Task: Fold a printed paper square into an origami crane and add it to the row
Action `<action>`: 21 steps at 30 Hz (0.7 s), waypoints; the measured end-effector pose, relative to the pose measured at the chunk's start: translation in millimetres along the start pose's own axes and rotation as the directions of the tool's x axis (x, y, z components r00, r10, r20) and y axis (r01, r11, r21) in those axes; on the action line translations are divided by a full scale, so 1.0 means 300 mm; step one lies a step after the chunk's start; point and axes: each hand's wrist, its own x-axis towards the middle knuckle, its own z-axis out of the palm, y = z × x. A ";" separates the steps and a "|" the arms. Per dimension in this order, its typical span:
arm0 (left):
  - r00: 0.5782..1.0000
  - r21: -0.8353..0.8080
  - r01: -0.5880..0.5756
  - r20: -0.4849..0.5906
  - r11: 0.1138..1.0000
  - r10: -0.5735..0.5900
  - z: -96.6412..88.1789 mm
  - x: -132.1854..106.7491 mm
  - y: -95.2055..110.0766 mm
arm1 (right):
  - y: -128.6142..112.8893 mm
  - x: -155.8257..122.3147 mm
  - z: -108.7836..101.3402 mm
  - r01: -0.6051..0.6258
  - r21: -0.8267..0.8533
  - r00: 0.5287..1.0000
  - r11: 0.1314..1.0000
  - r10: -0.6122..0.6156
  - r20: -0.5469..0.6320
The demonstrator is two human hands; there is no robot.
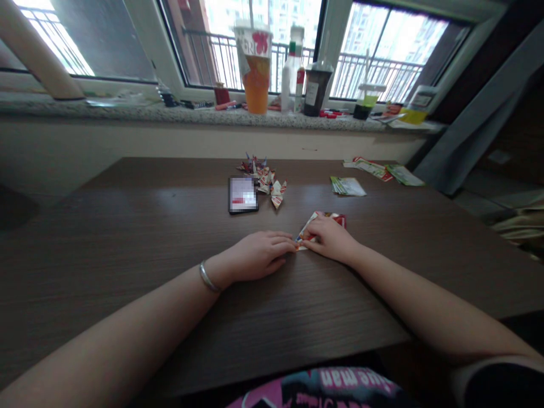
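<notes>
A small printed red-and-white paper (326, 217), partly folded, lies on the dark wooden table (127, 238). My right hand (329, 238) rests on it, fingers curled and pressing its left part flat. My left hand (259, 255), with a silver bangle at the wrist, lies palm down beside it, fingers together and stretched, their tips touching the paper's left corner.
A phone (242, 195) lies just beyond my hands, next to a heap of folded paper shapes (266, 177). Loose printed sheets (347, 186) sit at the right rear. The windowsill holds an orange drink cup (256, 68), a bottle (292, 71), a dark cup (317, 88) and small clutter.
</notes>
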 end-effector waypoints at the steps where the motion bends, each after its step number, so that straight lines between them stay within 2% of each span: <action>1: 1.000 0.015 -0.002 0.003 1.000 0.002 -0.004 0.001 0.003 | -0.005 0.000 -0.001 0.020 -0.004 1.000 1.000 -0.020 -0.015; 4: 1.000 0.088 -0.008 0.022 0.996 0.006 -0.014 0.003 0.013 | -0.010 0.000 -0.003 0.022 -0.020 0.996 1.000 -0.024 -0.083; 9: 0.999 0.141 -0.037 0.000 0.989 0.037 -0.025 0.005 0.020 | 0.020 -0.004 0.006 -0.112 0.037 0.967 0.993 0.117 -0.225; 15: 0.998 0.095 -0.047 -0.033 0.994 0.050 -0.023 -0.002 0.011 | 0.034 -0.006 0.012 -0.219 0.115 0.950 0.969 0.238 -0.203; 21: 1.000 -0.008 0.012 0.019 1.000 -0.012 -0.008 -0.005 0.005 | 0.035 -0.010 0.009 -0.310 0.121 0.925 0.943 0.329 -0.192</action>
